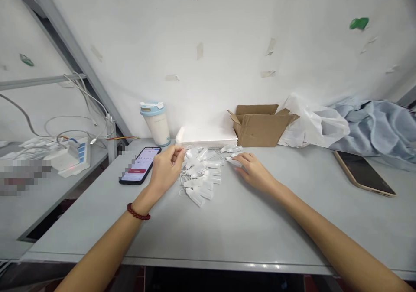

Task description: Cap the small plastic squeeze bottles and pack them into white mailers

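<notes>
A heap of several small white plastic pieces with thin cords (203,175) lies on the grey table (227,227) between my hands. My left hand (165,168), with a red bead bracelet at the wrist, pinches one white piece at the heap's left edge. Over at the heap's right edge, my right hand (253,168) rests on the table with its fingertips closed on another white piece.
A lit phone (139,165) lies left of the heap. Behind stand a lidded cup (156,123), a stack of white sheets (208,137), an open cardboard box (260,125), a plastic bag (312,123) and blue cloth (377,125). A dark phone (364,171) lies right. Cables and a power strip (69,155) sit left.
</notes>
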Demonstrator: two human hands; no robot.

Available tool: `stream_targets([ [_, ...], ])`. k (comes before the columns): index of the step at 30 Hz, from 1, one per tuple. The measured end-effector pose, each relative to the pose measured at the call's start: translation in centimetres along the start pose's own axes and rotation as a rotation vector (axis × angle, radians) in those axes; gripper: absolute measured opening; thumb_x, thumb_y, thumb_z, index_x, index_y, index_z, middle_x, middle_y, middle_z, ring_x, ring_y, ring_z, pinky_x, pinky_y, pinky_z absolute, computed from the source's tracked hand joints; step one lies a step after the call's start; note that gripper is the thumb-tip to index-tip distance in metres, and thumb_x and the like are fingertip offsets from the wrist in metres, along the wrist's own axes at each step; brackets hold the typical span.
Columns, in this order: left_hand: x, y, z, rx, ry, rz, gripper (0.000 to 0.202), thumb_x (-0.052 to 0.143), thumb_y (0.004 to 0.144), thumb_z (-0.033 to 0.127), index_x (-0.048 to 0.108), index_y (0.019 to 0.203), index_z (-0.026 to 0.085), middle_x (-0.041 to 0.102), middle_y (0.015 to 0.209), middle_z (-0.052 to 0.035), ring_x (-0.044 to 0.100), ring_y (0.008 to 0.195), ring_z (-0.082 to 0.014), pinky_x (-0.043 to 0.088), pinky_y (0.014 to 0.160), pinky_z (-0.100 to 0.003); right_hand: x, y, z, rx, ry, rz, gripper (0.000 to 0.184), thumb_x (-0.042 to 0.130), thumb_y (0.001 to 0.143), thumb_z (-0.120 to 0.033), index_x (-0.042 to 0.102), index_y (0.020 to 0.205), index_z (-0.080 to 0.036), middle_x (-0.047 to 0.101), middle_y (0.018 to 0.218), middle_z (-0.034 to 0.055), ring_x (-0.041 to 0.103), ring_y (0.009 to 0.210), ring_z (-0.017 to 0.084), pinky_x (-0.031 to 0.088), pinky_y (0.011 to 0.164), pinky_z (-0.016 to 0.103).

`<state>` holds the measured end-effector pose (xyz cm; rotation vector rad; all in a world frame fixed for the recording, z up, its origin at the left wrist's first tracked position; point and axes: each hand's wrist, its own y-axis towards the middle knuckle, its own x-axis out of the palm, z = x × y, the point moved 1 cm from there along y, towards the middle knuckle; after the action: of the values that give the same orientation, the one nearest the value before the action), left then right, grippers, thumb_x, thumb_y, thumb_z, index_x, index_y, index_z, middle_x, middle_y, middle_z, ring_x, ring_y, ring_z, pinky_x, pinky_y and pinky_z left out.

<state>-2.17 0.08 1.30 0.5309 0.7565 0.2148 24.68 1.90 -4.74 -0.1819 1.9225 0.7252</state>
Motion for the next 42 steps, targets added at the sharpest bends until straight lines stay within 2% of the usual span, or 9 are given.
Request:
stream_targets([
  [2, 0.0, 0.2, -0.3, -0.005, 0.041, -0.060, 0.023, 0.045, 0.086, 0.034, 0.059, 0.084, 0.015, 0.065, 0.072, -0.0033, 0.057, 0.062, -0.0141, 0.039, 0.058, -0.023, 0.3, 0.0, 0.0, 0.002, 0.015, -0.016, 0.031, 0.046, 0.086, -0.019, 0.055, 0.115, -0.019, 0.058, 0.110, 0.0124, 0.050, 0.101, 0.027, 0.045, 0.086, 0.045],
  [6, 0.1, 0.6, -0.9, 0.022, 0.222, -0.339, 0.024, 0.045, 0.083, 0.031, 0.062, 0.075, 0.017, 0.067, 0.073, -0.0049, 0.058, 0.067, -0.0187, 0.038, 0.060, -0.026, 0.5, 0.0, 0.1, 0.020, 0.039, -0.038, 0.033, 0.045, 0.086, -0.018, 0.054, 0.118, -0.018, 0.059, 0.108, 0.0126, 0.050, 0.103, 0.026, 0.045, 0.087, 0.043],
  [8, 0.1, 0.7, -1.1, 0.008, 0.294, -0.426, 0.025, 0.044, 0.082, 0.030, 0.063, 0.072, 0.017, 0.067, 0.073, -0.0053, 0.059, 0.067, -0.0203, 0.037, 0.060, -0.027, 0.6, 0.0, 0.2, 0.023, 0.047, -0.037, 0.031, 0.044, 0.086, -0.017, 0.057, 0.115, -0.019, 0.060, 0.105, 0.0123, 0.051, 0.100, 0.026, 0.045, 0.086, 0.042],
  [14, 0.2, 0.7, -1.6, -0.016, 0.294, -0.336, 0.026, 0.043, 0.082, 0.032, 0.064, 0.080, 0.017, 0.068, 0.077, -0.0053, 0.061, 0.071, -0.0213, 0.039, 0.063, -0.028, 0.4, 0.1, 0.3, 0.097, 0.080, -0.003, 0.023, 0.043, 0.083, -0.015, 0.063, 0.094, -0.019, 0.061, 0.094, 0.0108, 0.055, 0.091, 0.023, 0.045, 0.076, 0.035],
  [20, 1.4, -0.3, -0.6, 0.009, 0.123, -0.298, 0.024, 0.043, 0.085, 0.032, 0.062, 0.087, 0.017, 0.065, 0.072, -0.0027, 0.057, 0.064, -0.0172, 0.041, 0.062, -0.027, -1.8, 0.3, -0.8, 0.342, 0.383, 0.208, 0.006, 0.049, 0.077, -0.023, 0.054, 0.077, -0.020, 0.062, 0.077, 0.0030, 0.054, 0.070, 0.017, 0.040, 0.061, 0.027],
  [25, 2.4, -1.5, 0.9, -0.074, -0.202, -0.450, 0.032, 0.047, 0.084, 0.038, 0.058, 0.103, 0.014, 0.062, 0.071, -0.0016, 0.055, 0.059, -0.0137, 0.042, 0.057, -0.024, -3.2, 0.3, -3.5, 0.455, 0.791, 0.167, 0.014, 0.051, 0.078, -0.034, 0.050, 0.080, -0.020, 0.062, 0.069, 0.0001, 0.053, 0.063, 0.014, 0.041, 0.063, 0.028],
  [30, 2.6, -2.1, 1.7, -0.173, -0.376, -0.550, 0.043, 0.045, 0.085, 0.043, 0.051, 0.117, 0.013, 0.061, 0.073, -0.0015, 0.048, 0.052, -0.0109, 0.038, 0.049, -0.022, -3.2, -0.1, -5.2, 0.415, 0.938, 0.083, 0.016, 0.050, 0.081, -0.037, 0.051, 0.081, -0.020, 0.062, 0.065, -0.0004, 0.051, 0.062, 0.014, 0.039, 0.064, 0.029],
  [38, 2.7, -2.3, 2.1, -0.111, -0.379, -0.674, 0.032, 0.047, 0.086, 0.039, 0.063, 0.075, 0.013, 0.059, 0.067, -0.0005, 0.039, 0.048, -0.0074, 0.031, 0.045, -0.020, -2.6, -0.3, -5.7, 0.393, 0.958, 0.028, 0.022, 0.049, 0.084, -0.041, 0.051, 0.081, -0.020, 0.059, 0.061, -0.0013, 0.049, 0.059, 0.013, 0.037, 0.062, 0.028],
  [42, 2.6, -2.3, 2.4, -0.200, -0.448, -0.684, 0.035, 0.052, 0.083, 0.042, 0.061, 0.066, 0.013, 0.056, 0.058, 0.0015, 0.037, 0.043, -0.0058, 0.029, 0.043, -0.019, -2.5, -0.3, -5.7, 0.384, 0.972, 0.027, 0.023, 0.049, 0.085, -0.042, 0.052, 0.082, -0.019, 0.058, 0.060, -0.0014, 0.049, 0.059, 0.013, 0.037, 0.061, 0.028],
])
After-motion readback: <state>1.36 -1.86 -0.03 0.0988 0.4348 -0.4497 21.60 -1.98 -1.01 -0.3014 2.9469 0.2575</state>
